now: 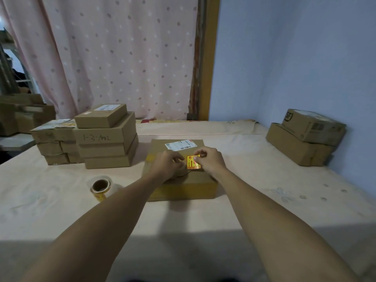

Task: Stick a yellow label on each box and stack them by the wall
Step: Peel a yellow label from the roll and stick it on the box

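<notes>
Label [192, 162]: yellow, glossy, near square, red print. It lies on top of the box [183, 186], right of centre, and its printed arrow points away from the person.
Right hand [211, 159]: thumb and forefinger pinch the label's far right corner.
Left hand [167, 163]: fingers curled at the label's left edge; I cannot tell whether it grips.
Box: brown cardboard, flat, with a white slip [179, 145] at its far edge, mid-cloth [254, 190]. The cloth is peach, soft and faintly flowered.
Roll [100, 187]: yellow labels on a cardboard core, left of the box, apart.
Stack [105, 139]: cardboard boxes, far left, one marked by hand.
Pair [305, 139]: two cartons stacked against the blue wall [295, 58], right.
Curtain [122, 58]: pink, spotted, behind.
</notes>
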Demonstrator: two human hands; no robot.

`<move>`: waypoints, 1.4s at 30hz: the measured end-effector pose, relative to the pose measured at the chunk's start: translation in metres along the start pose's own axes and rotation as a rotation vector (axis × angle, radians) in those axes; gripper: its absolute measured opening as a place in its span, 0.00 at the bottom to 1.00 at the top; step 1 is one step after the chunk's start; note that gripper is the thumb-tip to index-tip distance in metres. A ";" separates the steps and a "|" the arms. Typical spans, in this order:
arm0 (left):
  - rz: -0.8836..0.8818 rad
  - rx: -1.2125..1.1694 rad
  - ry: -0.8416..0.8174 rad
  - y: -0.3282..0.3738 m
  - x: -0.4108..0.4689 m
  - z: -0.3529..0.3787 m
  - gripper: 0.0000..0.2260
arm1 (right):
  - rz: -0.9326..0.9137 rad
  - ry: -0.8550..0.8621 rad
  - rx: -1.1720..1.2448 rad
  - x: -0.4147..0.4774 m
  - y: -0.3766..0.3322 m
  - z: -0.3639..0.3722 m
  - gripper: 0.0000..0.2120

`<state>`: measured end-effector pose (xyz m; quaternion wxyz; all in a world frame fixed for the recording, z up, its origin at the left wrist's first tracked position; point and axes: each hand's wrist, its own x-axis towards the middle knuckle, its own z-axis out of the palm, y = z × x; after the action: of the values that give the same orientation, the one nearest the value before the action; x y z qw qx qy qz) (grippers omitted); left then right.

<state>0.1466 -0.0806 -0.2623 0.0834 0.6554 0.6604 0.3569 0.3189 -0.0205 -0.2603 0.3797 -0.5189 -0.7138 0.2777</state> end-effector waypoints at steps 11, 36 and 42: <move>0.063 0.160 -0.061 0.007 0.014 0.032 0.09 | -0.014 -0.039 -0.173 0.008 0.022 -0.002 0.08; 0.144 0.297 -0.241 0.006 0.025 0.026 0.16 | -0.096 -0.088 -0.310 0.011 0.046 -0.014 0.13; 0.144 0.249 -0.211 0.001 0.020 0.029 0.16 | -0.080 -0.137 -0.174 0.012 0.054 -0.014 0.13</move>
<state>0.1616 -0.0518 -0.2758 0.0449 0.7401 0.6384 0.2065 0.3571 0.0073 -0.2917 0.2946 -0.5009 -0.7794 0.2342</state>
